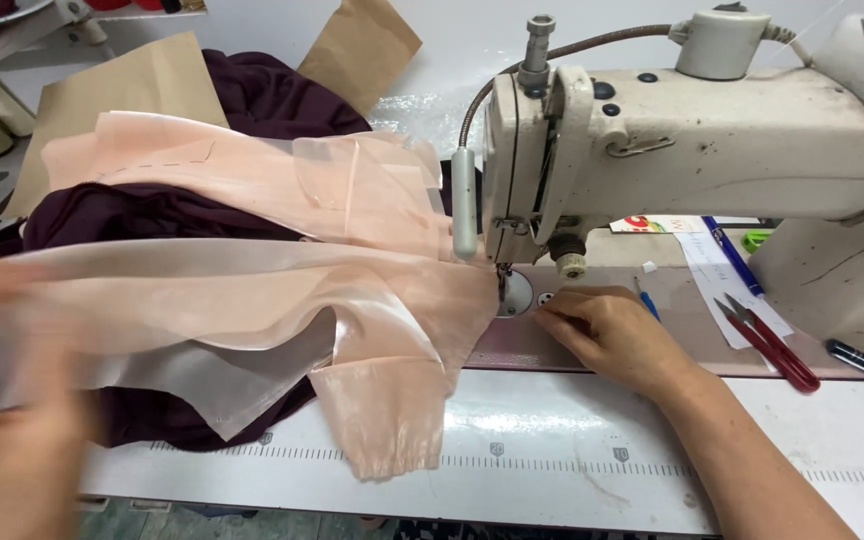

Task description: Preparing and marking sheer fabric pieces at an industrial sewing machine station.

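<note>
Right hand (607, 335) rests fingers together, empty, beside needle plate of cream sewing machine (692, 140); blurred left hand (7, 440) under sheer peach satin fabric (282, 290), grip unreadable.

Bare forearms, no sleeves visible

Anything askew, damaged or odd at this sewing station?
Nothing is broken or spilled. The peach fabric lies bunched over dark fabric, one flap hanging over the table edge. The machine is scuffed and grimy. The left hand is motion-blurred; the right hand rests by the needle plate.
</note>
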